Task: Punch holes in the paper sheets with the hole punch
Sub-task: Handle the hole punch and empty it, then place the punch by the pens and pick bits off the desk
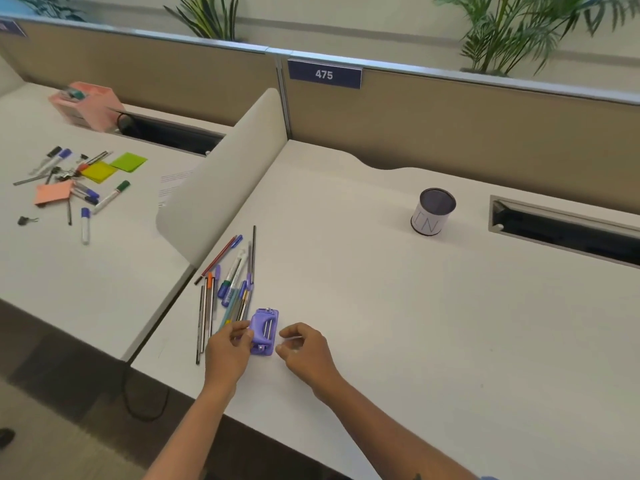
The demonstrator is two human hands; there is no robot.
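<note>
Resting on the white surface (381,323), the left hand (227,351) pinches the near-left side of the purple hole punch (265,330), whose long axis runs near-to-far, while the right hand (304,351), fingers loosely curled, holds a small white slip (290,338) beside it, pens (228,285) lying beyond.

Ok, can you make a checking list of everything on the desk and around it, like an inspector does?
Surface: white desk, mostly bare.
Job's things: purple hole punch near the front edge; a small pale slip, perhaps paper, at the right hand.
Clutter: pens and markers beside the punch; lidded can farther back.
Grippers: left hand touches the punch; right hand pinches beside it.
Cables: black cable on the floor.
Surroundings: partition sign 475; plants; neighbouring desk with markers, sticky notes.
</note>
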